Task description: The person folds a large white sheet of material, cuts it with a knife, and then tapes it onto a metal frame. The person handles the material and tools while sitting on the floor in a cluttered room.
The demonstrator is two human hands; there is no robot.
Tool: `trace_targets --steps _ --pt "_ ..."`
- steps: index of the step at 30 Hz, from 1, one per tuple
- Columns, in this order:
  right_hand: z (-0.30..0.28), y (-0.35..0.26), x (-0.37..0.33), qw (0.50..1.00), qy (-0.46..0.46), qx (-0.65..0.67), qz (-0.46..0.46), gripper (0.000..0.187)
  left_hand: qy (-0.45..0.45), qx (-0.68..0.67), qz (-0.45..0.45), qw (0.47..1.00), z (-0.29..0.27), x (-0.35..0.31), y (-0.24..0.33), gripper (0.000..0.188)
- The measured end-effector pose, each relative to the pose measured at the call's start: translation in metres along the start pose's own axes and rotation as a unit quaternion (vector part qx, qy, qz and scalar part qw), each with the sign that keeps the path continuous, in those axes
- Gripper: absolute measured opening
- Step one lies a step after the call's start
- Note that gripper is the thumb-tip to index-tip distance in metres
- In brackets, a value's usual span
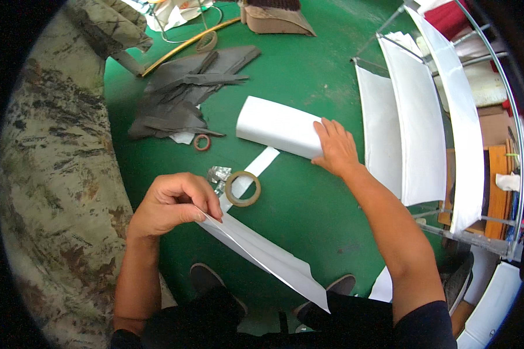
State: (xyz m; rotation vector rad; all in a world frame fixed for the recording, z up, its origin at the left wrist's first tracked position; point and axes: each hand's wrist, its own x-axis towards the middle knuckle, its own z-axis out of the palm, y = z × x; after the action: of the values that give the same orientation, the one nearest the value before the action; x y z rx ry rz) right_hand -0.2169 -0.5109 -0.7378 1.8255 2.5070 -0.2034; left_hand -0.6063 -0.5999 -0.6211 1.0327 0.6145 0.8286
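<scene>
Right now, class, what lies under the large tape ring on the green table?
Under the large tape ring runs a white paper strip, visible through its hole. The green table beneath them is covered.

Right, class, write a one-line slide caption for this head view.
Left hand pinches a white strip; right hand presses a white sheet on green floor.

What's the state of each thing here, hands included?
left hand: closed, pinching the white strip's edge
right hand: open, flat on the white block
white strip: creased, lifted at the near end
white block: lying flat on the green surface, pressed down
tape ring: flat, lying over the strip
small ring: flat, untouched
grey scraps: piled loosely
</scene>
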Motion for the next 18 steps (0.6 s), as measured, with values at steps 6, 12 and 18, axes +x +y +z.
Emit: trace_targets --steps 6,12,18 --pt "0.017 0.001 0.010 0.997 -0.050 0.045 0.042 0.088 -0.010 -0.013 0.030 0.999 0.001 -0.003 0.011 0.013" --pt "0.023 0.033 0.014 0.991 -0.027 0.106 0.071 0.095 -0.001 -0.015 0.056 0.998 0.000 -0.004 0.015 0.013" --pt "0.026 0.046 0.010 0.957 -0.131 0.210 0.155 0.108 0.035 0.003 0.112 0.993 -0.001 -0.006 0.024 0.021"
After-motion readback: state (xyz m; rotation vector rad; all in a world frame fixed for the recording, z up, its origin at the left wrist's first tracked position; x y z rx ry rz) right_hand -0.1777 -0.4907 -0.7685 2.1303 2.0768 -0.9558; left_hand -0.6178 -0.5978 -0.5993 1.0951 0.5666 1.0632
